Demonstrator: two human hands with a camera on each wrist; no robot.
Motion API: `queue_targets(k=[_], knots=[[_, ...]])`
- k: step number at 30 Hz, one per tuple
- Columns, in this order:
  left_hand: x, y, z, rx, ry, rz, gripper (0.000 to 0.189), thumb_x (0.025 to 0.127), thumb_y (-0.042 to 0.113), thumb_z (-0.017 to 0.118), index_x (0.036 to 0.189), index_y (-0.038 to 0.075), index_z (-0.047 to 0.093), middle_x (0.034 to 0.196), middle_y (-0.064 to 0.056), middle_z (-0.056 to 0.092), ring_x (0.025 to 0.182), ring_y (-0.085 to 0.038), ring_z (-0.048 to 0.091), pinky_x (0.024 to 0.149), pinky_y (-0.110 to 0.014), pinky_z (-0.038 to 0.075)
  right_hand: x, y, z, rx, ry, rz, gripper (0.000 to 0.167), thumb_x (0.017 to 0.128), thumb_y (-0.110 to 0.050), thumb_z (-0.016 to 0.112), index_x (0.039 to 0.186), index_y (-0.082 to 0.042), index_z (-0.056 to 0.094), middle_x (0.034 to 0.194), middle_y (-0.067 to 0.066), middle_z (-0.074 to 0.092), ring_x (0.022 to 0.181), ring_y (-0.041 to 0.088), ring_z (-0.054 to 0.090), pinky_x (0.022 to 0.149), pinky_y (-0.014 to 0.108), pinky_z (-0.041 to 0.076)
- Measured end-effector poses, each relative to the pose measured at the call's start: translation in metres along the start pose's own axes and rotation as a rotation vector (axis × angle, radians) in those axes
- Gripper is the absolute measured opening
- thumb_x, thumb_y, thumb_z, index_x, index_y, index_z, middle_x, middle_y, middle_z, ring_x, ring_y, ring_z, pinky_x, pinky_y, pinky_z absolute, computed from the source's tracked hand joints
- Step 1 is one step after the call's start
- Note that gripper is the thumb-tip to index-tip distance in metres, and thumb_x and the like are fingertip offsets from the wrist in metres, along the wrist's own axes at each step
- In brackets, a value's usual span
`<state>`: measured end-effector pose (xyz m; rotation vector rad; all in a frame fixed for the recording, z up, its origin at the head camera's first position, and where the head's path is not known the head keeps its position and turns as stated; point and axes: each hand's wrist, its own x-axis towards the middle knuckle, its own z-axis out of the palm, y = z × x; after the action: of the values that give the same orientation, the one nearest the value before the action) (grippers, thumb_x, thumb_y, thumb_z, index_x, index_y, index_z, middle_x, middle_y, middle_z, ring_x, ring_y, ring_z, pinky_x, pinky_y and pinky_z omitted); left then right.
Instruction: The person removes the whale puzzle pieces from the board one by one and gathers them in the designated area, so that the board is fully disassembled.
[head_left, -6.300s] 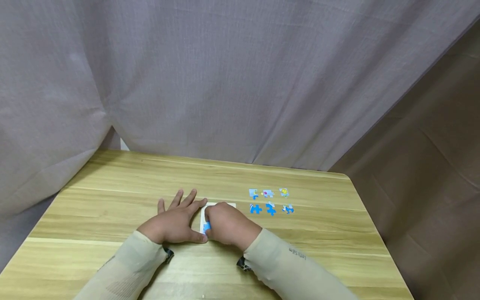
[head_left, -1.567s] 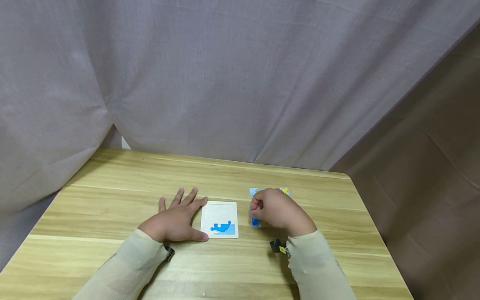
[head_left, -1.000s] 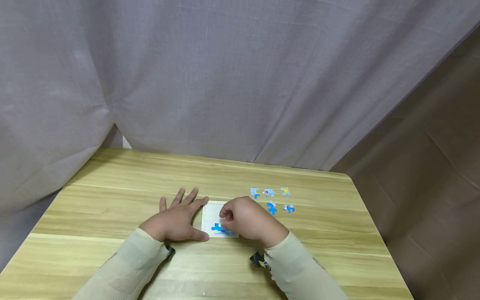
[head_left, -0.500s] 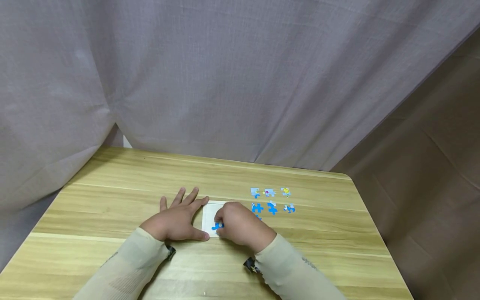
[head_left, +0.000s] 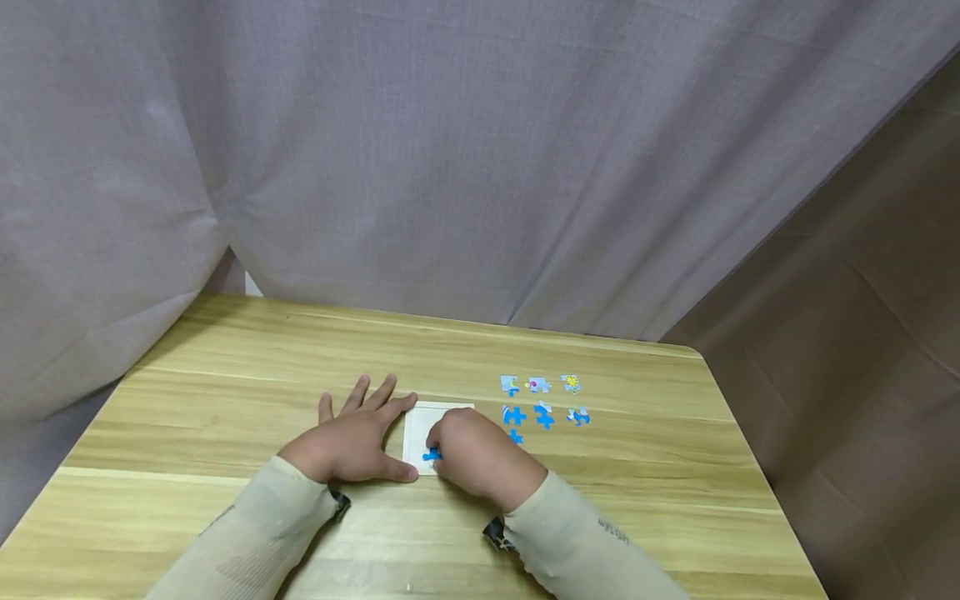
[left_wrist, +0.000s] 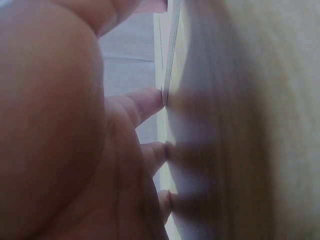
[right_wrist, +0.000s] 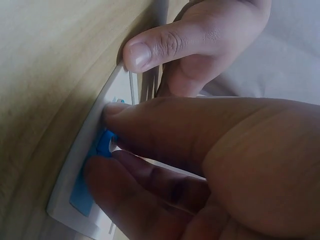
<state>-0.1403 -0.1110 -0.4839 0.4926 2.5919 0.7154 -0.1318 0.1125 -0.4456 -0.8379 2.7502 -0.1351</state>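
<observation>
My left hand point(head_left: 341, 446) lies spread at the left side of a white puzzle tray point(head_left: 417, 425), its index fingertip and thumb touching the tray's edge. Over the tray's lower part, my right hand point(head_left: 480, 454) has curled fingers and hides much of it. Between its thumb and finger, it pinches a blue puzzle piece point(right_wrist: 105, 143) low in the tray. A lighter blue piece point(right_wrist: 82, 197) lies in the tray beside that finger, in the right wrist view. The left thumb point(right_wrist: 150, 50) rests on the tray's corner there.
Several loose puzzle pieces lie right of the tray, among them a sun piece point(head_left: 571, 383), a pale blue piece with a pink swirl point(head_left: 538, 385) and a blue piece point(head_left: 514, 416). Another blue piece point(head_left: 516, 436) is partly behind the right hand. A grey curtain point(head_left: 420, 167) hangs behind the table.
From the loose pieces my right hand has moved left onto the tray. The blue piece in the tray has shifted slightly left under its fingers. My left hand has stayed put.
</observation>
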Motion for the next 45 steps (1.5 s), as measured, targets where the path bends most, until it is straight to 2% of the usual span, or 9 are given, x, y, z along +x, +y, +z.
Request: queue_targets(k=[5,12,17,23,28,35,45], knots=[[0.0,-0.001,0.0,-0.005,-0.001,0.0,0.118,0.083,0.074,0.089,0.179,0.034,0.033,0.192,-0.009,0.005,0.175,-0.05,-0.009,0.121,-0.094,-0.01,0.0,-0.001,0.001,-0.009,0.008,-0.008,0.006,0.095,-0.014,0.088,0.096,-0.018,0.086,0.087,-0.012,0.075,0.089,0.008,0.064,0.09,0.028,0.058],[-0.001,0.0,0.001,-0.004,0.006,-0.003,0.118,0.083,0.074,0.089,0.179,0.034,0.033,0.192,-0.009,0.006,0.175,-0.05,-0.008,0.121,-0.094,-0.01,0.0,0.0,-0.001,0.052,0.02,0.021,0.013,0.092,-0.01,0.089,0.096,-0.018,0.08,0.092,-0.008,0.07,0.086,0.009,0.06,0.082,0.026,0.056],[0.0,0.0,0.001,0.004,0.013,0.001,0.119,0.082,0.075,0.089,0.179,0.033,0.034,0.192,-0.01,0.007,0.175,-0.051,-0.006,0.121,-0.094,-0.009,0.0,0.001,0.0,0.078,0.035,0.032,0.018,0.09,-0.009,0.089,0.094,-0.02,0.075,0.091,-0.007,0.065,0.083,0.009,0.057,0.078,0.026,0.053],[0.0,0.0,0.0,0.002,0.013,0.003,0.118,0.082,0.074,0.089,0.179,0.033,0.034,0.192,-0.01,0.008,0.175,-0.051,-0.007,0.121,-0.094,-0.009,-0.002,0.003,0.001,0.125,0.054,0.022,0.02,0.094,0.0,0.077,0.093,-0.02,0.074,0.088,-0.007,0.061,0.08,0.009,0.054,0.073,0.024,0.05],[0.0,0.001,0.0,-0.006,0.012,0.001,0.118,0.082,0.074,0.09,0.178,0.033,0.034,0.192,-0.01,0.007,0.175,-0.051,-0.007,0.121,-0.094,-0.009,-0.007,0.006,0.0,0.192,0.068,-0.017,0.023,0.101,0.001,0.067,0.096,-0.02,0.076,0.087,-0.008,0.063,0.081,0.007,0.054,0.075,0.023,0.05],[-0.001,0.002,0.0,-0.009,0.008,-0.002,0.118,0.082,0.073,0.09,0.179,0.033,0.034,0.192,-0.011,0.007,0.175,-0.051,-0.007,0.121,-0.094,-0.01,-0.015,0.012,-0.001,0.268,0.086,-0.061,0.02,0.101,0.0,0.068,0.098,-0.018,0.077,0.084,-0.011,0.059,0.081,0.006,0.054,0.076,0.023,0.049],[0.0,0.002,0.001,-0.001,0.006,-0.003,0.118,0.083,0.073,0.09,0.179,0.033,0.034,0.192,-0.01,0.005,0.175,-0.05,-0.008,0.122,-0.093,-0.01,-0.025,0.019,-0.007,0.324,0.129,-0.063,0.013,0.105,-0.008,0.071,0.1,-0.019,0.075,0.093,-0.008,0.058,0.086,0.008,0.053,0.08,0.026,0.049]])
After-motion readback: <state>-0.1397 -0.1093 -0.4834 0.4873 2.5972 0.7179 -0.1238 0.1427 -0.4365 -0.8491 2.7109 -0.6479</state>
